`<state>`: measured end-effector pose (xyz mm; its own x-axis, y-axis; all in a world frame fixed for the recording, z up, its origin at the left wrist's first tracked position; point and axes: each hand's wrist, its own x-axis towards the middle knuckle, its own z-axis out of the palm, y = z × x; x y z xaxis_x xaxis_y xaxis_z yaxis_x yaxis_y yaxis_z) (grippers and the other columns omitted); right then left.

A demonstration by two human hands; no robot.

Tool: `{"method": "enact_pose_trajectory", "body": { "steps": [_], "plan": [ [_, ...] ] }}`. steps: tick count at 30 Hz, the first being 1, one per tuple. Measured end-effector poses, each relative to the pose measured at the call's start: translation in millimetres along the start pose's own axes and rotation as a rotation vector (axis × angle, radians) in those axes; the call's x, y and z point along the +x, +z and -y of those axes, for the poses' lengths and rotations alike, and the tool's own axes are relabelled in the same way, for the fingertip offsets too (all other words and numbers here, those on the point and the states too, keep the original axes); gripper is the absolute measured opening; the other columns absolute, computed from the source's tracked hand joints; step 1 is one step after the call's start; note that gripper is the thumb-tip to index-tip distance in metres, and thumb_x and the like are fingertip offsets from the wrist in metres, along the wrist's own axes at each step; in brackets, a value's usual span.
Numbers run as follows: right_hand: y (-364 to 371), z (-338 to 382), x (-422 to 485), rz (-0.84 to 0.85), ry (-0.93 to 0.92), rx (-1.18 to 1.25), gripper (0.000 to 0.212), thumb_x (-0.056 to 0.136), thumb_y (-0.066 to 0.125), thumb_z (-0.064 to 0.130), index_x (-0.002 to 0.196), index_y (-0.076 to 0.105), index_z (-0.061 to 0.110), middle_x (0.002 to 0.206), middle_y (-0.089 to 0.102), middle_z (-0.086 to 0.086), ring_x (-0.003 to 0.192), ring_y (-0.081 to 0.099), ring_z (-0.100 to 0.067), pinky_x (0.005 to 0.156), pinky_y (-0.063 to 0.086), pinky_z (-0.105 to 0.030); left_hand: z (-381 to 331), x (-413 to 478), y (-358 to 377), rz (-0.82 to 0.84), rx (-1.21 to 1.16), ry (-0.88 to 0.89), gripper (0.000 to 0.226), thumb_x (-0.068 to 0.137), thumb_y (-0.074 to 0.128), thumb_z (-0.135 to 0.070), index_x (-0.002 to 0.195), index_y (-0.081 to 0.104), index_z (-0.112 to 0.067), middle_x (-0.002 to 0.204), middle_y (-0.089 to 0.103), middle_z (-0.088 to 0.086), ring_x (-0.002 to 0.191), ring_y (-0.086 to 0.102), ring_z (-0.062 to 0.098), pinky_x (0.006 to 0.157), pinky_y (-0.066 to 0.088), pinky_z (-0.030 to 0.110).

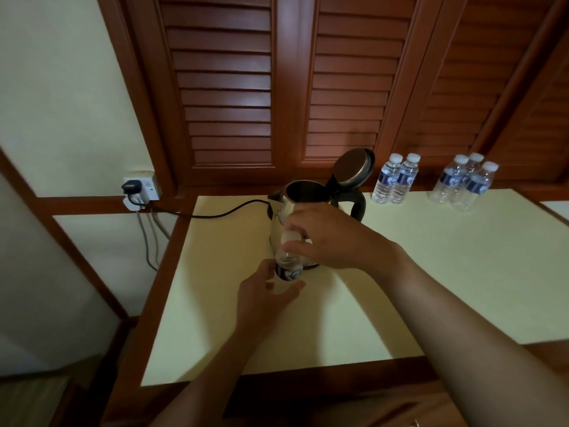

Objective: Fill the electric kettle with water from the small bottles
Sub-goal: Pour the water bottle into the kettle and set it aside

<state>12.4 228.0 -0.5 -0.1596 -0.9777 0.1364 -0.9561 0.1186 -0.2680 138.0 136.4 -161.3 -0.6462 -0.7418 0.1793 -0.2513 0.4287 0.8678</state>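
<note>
The left hand [264,295] held the small bottle [288,266] standing up just in front of the open kettle [303,208], and the right hand [323,238] pinched its cap [289,236].

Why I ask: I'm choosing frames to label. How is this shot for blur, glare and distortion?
Head view: dim, soft light; faint sheen on the louvred doors; wide-angle lens splays the doors and table edges; the held bottle, its cap and the right hand look motion-blurred; the kettle reads sharper.
</note>
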Motion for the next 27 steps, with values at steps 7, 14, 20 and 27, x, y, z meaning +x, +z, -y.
{"method": "enact_pose_trajectory", "body": {
  "steps": [7,14,20,27],
  "plan": [
    [-2,-25,-22,-0.211,-0.017,0.259,0.028,0.091,0.071,0.025,0.119,0.068,0.023,0.109,0.063,0.008,0.09,0.059,-0.007,0.072,0.042,-0.013,2,0,2,-0.019,0.01,0.018,0.047,0.071,0.085,-0.05,0.108,0.057,-0.042,0.096,0.066,-0.03,0.085,0.067,0.002,0.07,0.053,0.016],
    [92,-101,-74,-0.361,0.339,0.171,0.02,0.083,0.078,0.037,0.096,0.069,0.026,0.095,0.065,0.014,0.086,0.061,-0.013,0.076,0.045,-0.023,0,0,2,-0.047,0.009,0.025,0.061,0.071,0.086,-0.048,0.122,0.058,-0.029,0.106,0.066,-0.022,0.091,0.065,0.003,0.072,0.049,0.009],
    [139,-125,-75,-0.352,0.493,0.077,0.03,0.083,0.071,0.049,0.105,0.07,0.029,0.114,0.061,0.014,0.106,0.054,-0.01,0.09,0.035,-0.018,1,-1,2,-0.083,-0.005,0.06,0.051,0.074,0.086,-0.041,0.117,0.062,-0.028,0.102,0.069,-0.025,0.089,0.065,-0.006,0.075,0.05,0.009],
    [148,-128,-79,-0.397,0.46,0.062,0.038,0.087,0.068,0.049,0.114,0.068,0.023,0.116,0.065,0.008,0.109,0.057,-0.014,0.092,0.038,-0.021,-2,-4,2,-0.11,0.0,0.046,0.05,0.074,0.086,-0.043,0.116,0.059,-0.036,0.1,0.066,-0.029,0.09,0.065,-0.009,0.074,0.05,0.009]
  ]
}}
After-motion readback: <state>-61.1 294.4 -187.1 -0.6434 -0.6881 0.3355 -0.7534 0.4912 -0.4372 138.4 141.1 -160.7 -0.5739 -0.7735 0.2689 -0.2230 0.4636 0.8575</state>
